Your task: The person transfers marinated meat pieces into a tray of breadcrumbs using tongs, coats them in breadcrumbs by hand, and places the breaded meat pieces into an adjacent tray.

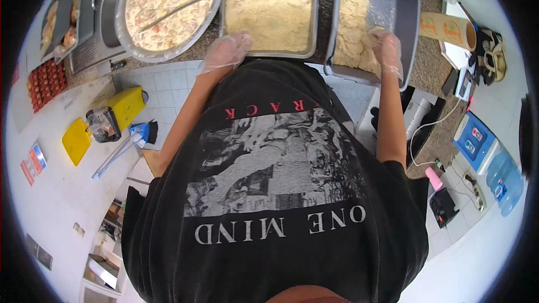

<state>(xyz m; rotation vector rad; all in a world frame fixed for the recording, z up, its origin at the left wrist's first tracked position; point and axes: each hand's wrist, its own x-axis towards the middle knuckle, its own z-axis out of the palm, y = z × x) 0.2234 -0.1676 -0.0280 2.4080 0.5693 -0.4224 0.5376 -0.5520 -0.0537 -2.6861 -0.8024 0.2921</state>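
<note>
My left hand [229, 50], in a clear plastic glove, is closed at the near left corner of the middle metal tray [281, 54]. Its fingertips are hidden, so what they grip cannot be made out. That tray holds pale breading flour [269, 28], with coated pieces at its far end. My right hand [386, 50], also gloved, reaches into the grey right-hand pan [409, 22], fingers closed on a flour-coated piece of meat [366, 42]. More coated pieces [349, 17] fill the pan's left side. Loose flour dusts its floor.
Left of the tray stands a large bowl [120, 28] of battered meat, with metal tongs [185, 4] lying across it. A sink [112, 17] and egg trays [46, 85] are further left. A paper bucket [449, 31] lies right of the pan. Below stands a yellow bin [126, 106].
</note>
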